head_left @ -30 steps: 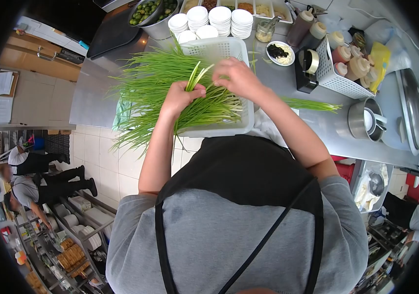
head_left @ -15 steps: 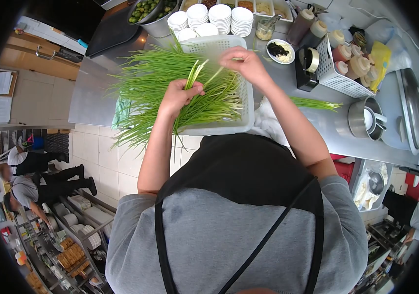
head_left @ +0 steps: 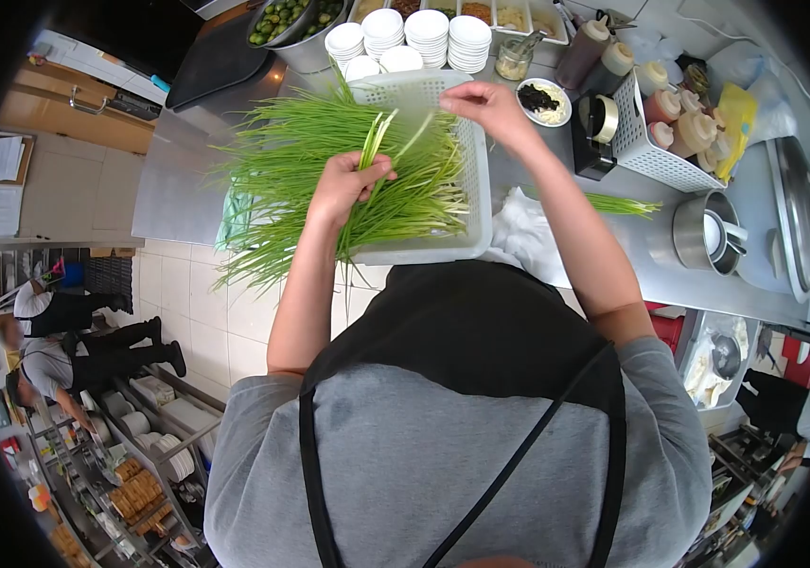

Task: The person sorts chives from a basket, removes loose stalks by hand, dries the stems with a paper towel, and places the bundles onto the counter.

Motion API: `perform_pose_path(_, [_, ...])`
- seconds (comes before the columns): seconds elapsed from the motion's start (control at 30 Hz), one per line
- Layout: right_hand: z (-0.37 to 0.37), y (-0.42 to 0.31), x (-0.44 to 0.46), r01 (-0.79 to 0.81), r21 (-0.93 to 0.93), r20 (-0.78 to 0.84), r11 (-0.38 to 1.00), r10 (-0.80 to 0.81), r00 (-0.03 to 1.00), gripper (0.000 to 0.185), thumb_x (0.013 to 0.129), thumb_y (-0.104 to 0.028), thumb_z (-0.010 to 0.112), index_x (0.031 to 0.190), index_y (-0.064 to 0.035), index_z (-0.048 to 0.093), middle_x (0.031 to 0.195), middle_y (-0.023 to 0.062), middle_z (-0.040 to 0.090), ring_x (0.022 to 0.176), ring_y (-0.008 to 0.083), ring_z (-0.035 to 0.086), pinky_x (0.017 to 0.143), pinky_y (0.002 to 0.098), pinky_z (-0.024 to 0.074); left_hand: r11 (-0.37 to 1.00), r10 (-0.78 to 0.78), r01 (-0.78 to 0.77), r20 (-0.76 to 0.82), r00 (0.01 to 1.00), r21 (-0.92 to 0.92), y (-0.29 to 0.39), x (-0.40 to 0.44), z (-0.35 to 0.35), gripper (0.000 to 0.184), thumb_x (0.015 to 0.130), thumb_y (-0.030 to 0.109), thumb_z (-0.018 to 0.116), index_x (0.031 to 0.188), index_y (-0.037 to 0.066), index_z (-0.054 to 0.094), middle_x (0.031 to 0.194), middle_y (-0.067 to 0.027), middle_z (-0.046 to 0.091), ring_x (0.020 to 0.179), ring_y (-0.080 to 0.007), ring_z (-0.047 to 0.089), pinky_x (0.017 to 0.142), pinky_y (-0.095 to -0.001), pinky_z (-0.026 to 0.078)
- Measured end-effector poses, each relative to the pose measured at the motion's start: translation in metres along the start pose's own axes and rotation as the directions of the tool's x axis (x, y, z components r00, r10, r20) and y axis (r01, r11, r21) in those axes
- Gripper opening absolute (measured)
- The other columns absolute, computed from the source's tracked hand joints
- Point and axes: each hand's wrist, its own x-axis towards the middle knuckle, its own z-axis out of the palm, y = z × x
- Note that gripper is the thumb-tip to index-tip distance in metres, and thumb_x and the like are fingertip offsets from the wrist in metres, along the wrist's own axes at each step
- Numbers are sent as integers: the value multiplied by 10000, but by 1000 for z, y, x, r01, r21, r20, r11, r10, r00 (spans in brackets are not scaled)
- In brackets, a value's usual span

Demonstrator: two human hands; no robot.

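Clamping a small bunch of garlic chives [head_left: 376, 142] in left hand [head_left: 352, 186], pale ends pointing away, above loose chives [head_left: 301, 156] heaped across white perforated basket [head_left: 482, 204]. Holding right hand [head_left: 488, 109] near the basket's far corner, thumb and fingertips together; blurred strand [head_left: 414, 134] near them, can't tell if pinched. Looks like picking over pale ends, strand by strand. Calls next for a light right-hand pinch on another strand, left grip firm.

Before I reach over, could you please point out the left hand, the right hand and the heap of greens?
left hand [head_left: 345, 189]: head view, middle of the hand
right hand [head_left: 487, 107]: head view, middle of the hand
heap of greens [head_left: 303, 156]: head view, on its leafy part
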Motion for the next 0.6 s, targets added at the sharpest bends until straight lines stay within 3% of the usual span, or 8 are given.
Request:
perform_pose_path(0.13, [10,3,-2,-25,72,43,997,22,999,199,767,-170,625,888,-11,620,847,23,615,775,75,536,732,223,417,1000,15,-15,18,1000,5,-1,2,2,163,779,129,605,877,1,579,727,-53,606,492,-33,391,435,-185,293])
perform_pose_path(0.23, [10,9,3,-50,53,59,997,47,997,260,751,-255,636,861,-21,609,818,71,615,774,149,552,725,279,418,1000,8,-8,14,1000,2,-1,2,2,155,779,128,605,871,5,580,728,-54,606,493,-33,390,435,-186,293])
perform_pose_path(0.3, [11,13,6,6,-70,43,998,-3,999,219,782,-222,596,857,-18,577,769,79,602,747,145,546,709,285,421,1000,3,-3,9,1000,1,-2,3,1,152,780,127,604,869,6,581,725,-54,605,492,-34,388,435,-187,294])
perform_pose_path(0.43, [6,28,14,75,-88,20,993,-73,997,194,802,-198,561,873,-17,554,758,88,590,732,149,544,693,291,425,1000,2,-2,1,1000,-8,-2,3,1,147,782,124,602,867,6,582,718,-52,601,490,-37,384,435,-190,294])
perform_pose_path(0.5, [1,28,16,8,-19,-82,1000,-9,997,178,808,-176,544,881,-14,541,786,91,590,740,159,547,695,301,430,1000,2,-2,2,1000,-13,-2,3,0,150,782,124,602,868,3,581,716,-52,601,492,-37,384,437,-190,294])
perform_pose_path(0.6, [-5,21,12,-43,83,-88,996,50,995,171,808,-163,533,902,-21,549,797,80,591,752,152,552,702,288,432,1000,2,-3,-7,1000,-24,-2,4,-1,154,783,124,602,870,-1,580,722,-55,600,498,-38,385,441,-190,297])
